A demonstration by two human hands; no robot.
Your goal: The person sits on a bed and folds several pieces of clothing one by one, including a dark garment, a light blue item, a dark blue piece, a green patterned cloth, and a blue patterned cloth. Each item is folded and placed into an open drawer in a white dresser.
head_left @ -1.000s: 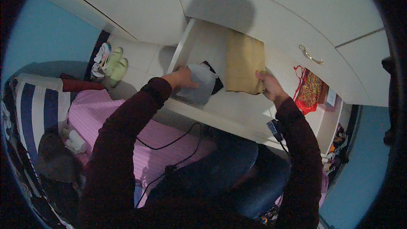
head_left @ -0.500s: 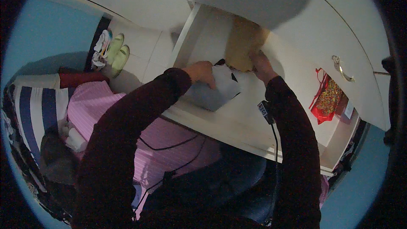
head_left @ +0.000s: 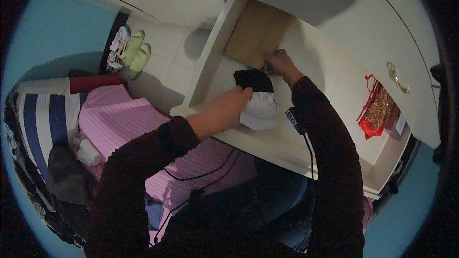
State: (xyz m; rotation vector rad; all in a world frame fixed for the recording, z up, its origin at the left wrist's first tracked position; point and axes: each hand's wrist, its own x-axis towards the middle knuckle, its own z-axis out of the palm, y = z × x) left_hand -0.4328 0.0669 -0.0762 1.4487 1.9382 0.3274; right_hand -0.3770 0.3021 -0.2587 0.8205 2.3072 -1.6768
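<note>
My left hand has its fingers closed on the left edge of a black-and-white folded piece, apparently cloth. The piece hangs over the near left part of a white pulled-out drawer, black at its far end and white at its near end. In the drawer's far left corner lies a flat tan rectangle, whose material I cannot make out. At this rectangle's near right corner my right hand is pinched closed. What sits between its fingertips is partly hidden.
At the drawer's right end lie a red drawstring pouch with gold filling and a small box. A metal handle juts from the white front beyond. Pink striped fabric lies left, and green slippers stand on the tiles.
The tan rectangle has shifted left into the drawer's corner, with my right hand moving left beside it. The folded piece has turned, now showing a larger black part, and my left hand grips its edge.
</note>
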